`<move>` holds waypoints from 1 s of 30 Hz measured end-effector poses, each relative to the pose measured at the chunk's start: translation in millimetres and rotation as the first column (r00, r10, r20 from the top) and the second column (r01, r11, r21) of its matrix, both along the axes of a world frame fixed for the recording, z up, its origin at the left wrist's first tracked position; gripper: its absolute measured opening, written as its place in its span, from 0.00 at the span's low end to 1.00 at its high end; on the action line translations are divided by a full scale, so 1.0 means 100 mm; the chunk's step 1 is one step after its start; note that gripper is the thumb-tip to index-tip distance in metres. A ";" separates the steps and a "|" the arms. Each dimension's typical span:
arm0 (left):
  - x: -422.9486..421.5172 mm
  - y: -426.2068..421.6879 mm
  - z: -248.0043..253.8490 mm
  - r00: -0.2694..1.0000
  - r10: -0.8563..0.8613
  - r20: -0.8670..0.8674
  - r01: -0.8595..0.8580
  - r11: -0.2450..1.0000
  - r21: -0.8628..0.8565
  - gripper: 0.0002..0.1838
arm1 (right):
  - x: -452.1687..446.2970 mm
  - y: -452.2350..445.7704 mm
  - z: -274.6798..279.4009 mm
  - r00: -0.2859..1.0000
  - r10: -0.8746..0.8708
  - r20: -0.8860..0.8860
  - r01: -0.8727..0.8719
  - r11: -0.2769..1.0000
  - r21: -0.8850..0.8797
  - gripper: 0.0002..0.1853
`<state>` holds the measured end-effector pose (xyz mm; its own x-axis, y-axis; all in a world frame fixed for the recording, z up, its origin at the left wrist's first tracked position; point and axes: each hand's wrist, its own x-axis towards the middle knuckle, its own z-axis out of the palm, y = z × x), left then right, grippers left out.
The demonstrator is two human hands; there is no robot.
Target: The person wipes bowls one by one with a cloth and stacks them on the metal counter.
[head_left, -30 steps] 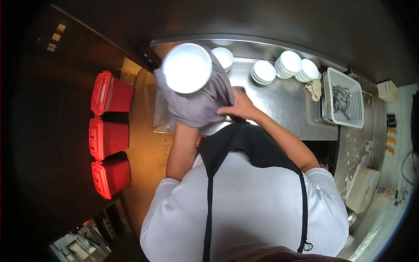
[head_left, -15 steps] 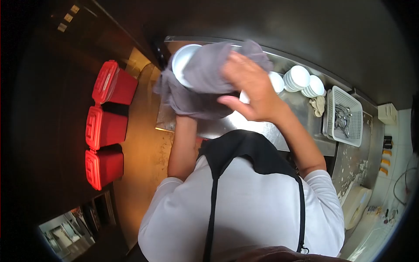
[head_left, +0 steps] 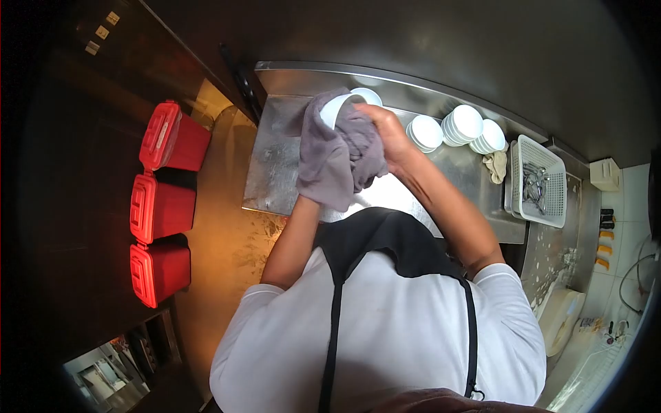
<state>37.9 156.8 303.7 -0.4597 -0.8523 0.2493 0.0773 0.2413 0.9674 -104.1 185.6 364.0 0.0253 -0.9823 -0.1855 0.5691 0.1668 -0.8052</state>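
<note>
A white bowl point(head_left: 334, 110) is tilted up above the steel counter, partly wrapped in a greyish-purple cloth point(head_left: 323, 165). My left hand is covered by the cloth, with only the wrist point(head_left: 310, 206) and forearm showing; it supports the bowl through the fabric. On the other side, my right hand point(head_left: 389, 134) is closed on the bunched cloth by the bowl's rim, its fingertips partly hidden. Just behind the held bowl stands another white bowl point(head_left: 369, 96).
Stacks of white bowls point(head_left: 463, 124) stand along the back of the steel counter point(head_left: 275, 158). Beside them lie a beige rag point(head_left: 496, 165) and a white basket point(head_left: 559, 186) with metal cutlery. Three red lidded bins point(head_left: 165, 206) line the left side.
My right hand, blurred and spread over the cloth before, now grips it beside the bowl. Bowl and cloth have turned and shifted right, and the cloth is more bunched.
</note>
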 end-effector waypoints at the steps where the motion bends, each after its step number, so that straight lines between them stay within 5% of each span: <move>1: -0.03 -0.01 0.10 0.921 -0.060 -0.384 0.161 0.958 0.236 0.25 | -0.05 0.02 0.05 0.962 -0.002 0.272 -0.013 0.998 0.054 0.16; 2: -0.02 0.03 0.26 0.739 -0.008 -0.673 0.341 0.867 0.364 0.25 | -0.08 0.08 0.05 0.955 -0.070 0.290 0.078 0.997 -0.015 0.19; 4: 0.02 0.11 0.53 0.624 0.082 -0.777 0.376 0.840 0.390 0.26 | -0.16 0.21 0.28 0.905 -0.298 0.303 0.372 0.901 -0.224 0.24; 5: 0.04 0.15 0.64 0.627 0.111 -0.771 0.325 0.863 0.388 0.26 | -0.31 0.23 0.37 0.899 -0.155 0.409 0.329 0.855 -0.400 0.29; 7: 0.02 0.12 0.51 0.774 0.176 -0.608 0.092 0.919 0.383 0.26 | -0.43 0.40 0.53 0.890 -0.456 -0.029 0.369 0.753 -0.544 0.28; 8: 0.01 0.10 0.45 0.830 0.224 -0.510 -0.024 0.929 0.369 0.27 | -0.41 0.53 0.51 0.753 -0.577 -0.316 0.286 0.719 -0.633 0.28; 9: 0.01 0.06 0.38 0.799 0.235 -0.553 0.031 0.903 0.429 0.27 | -0.41 0.61 0.45 0.513 -0.664 -0.545 0.177 0.703 -0.689 0.30; 10: -0.01 0.02 0.29 0.764 0.248 -0.595 0.093 0.871 0.482 0.28 | -0.36 0.61 0.32 0.307 -0.751 -0.585 -0.003 0.614 -0.789 0.29; 11: -0.03 0.00 0.14 0.893 0.137 -0.428 0.009 0.946 0.323 0.26 | -0.30 0.60 0.22 0.096 -0.849 -0.520 -0.176 0.500 -0.848 0.30; 12: -0.04 0.00 -0.04 0.975 0.059 -0.216 -0.030 0.990 0.136 0.25 | -0.24 0.55 0.17 0.069 -0.852 -0.519 -0.284 0.482 -0.829 0.29; 13: -0.04 0.02 -0.16 0.998 0.018 -0.063 -0.020 0.999 -0.035 0.24 | -0.19 0.48 -0.03 0.127 -0.875 -0.467 -0.285 0.419 -0.862 0.28; 15: -0.05 -0.03 -0.25 0.999 -0.038 0.011 0.038 0.997 -0.063 0.22 | -0.14 0.41 -0.17 0.260 -0.868 -0.422 -0.276 0.353 -0.894 0.32; 18: 0.04 -0.08 -0.26 0.991 -0.100 0.085 0.104 0.994 -0.044 0.20 | -0.11 0.44 0.01 0.406 -0.694 -0.595 -0.171 0.582 -0.795 0.26; 19: 0.07 -0.10 -0.28 0.987 -0.118 0.108 0.122 0.992 -0.029 0.20 | -0.12 0.42 0.01 0.627 -0.507 -0.592 -0.062 0.725 -0.686 0.24; 21: 0.04 -0.09 -0.41 0.985 -0.035 0.167 0.050 0.995 -0.087 0.19 | -0.13 0.35 0.02 0.944 -0.114 -0.309 -0.005 0.933 -0.360 0.21; 22: 0.00 -0.09 -0.51 0.980 0.030 0.195 -0.004 0.991 -0.131 0.18 | -0.10 0.31 -0.12 0.993 -0.072 -0.093 0.044 0.962 -0.271 0.21; 25: -0.13 -0.19 -0.88 0.938 0.215 0.273 -0.139 0.953 -0.270 0.17 | 0.02 0.27 -0.38 0.970 -0.243 -0.003 0.242 0.967 -0.083 0.26; 30: -0.21 -0.73 -1.50 0.803 0.433 0.410 -0.218 0.854 -0.473 0.17 | -0.20 0.54 -1.17 0.911 -0.012 -0.412 0.043 0.997 0.066 0.31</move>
